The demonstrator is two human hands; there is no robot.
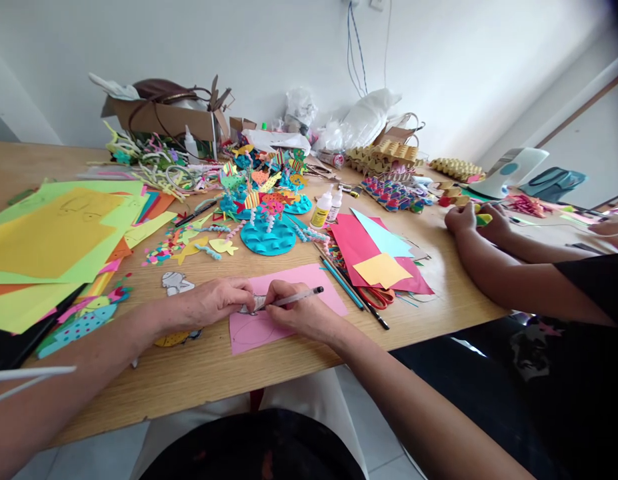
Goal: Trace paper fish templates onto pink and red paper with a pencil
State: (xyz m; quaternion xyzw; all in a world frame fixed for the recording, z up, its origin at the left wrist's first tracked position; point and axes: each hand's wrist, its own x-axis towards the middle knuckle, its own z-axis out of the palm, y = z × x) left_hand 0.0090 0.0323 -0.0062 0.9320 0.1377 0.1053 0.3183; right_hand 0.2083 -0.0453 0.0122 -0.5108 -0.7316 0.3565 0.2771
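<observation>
A sheet of pink paper (316,283) lies in front of me, with an oval outline drawn on its lower part. My left hand (213,303) has its fingers pressed together, holding a small grey paper cut-out (247,309) down on the sheet. Just beside it, my right hand (299,312) grips a pen (303,295) with a clear barrel and a black end; its tip is low by the cut-out's edge, partly hidden by my fingers. Another grey cut-out (177,283) lies beyond my left wrist. Part of a yellow cut-out (173,339) shows under my left forearm.
Coloured sheets (53,227) are piled at left. Blue stands with paper fish (267,233) stand ahead, near glue bottles (321,208). Pencils (341,280), red-handled scissors (376,297) and red paper (346,233) lie at right. A co-worker's hands (461,219) hold a small coloured piece further right.
</observation>
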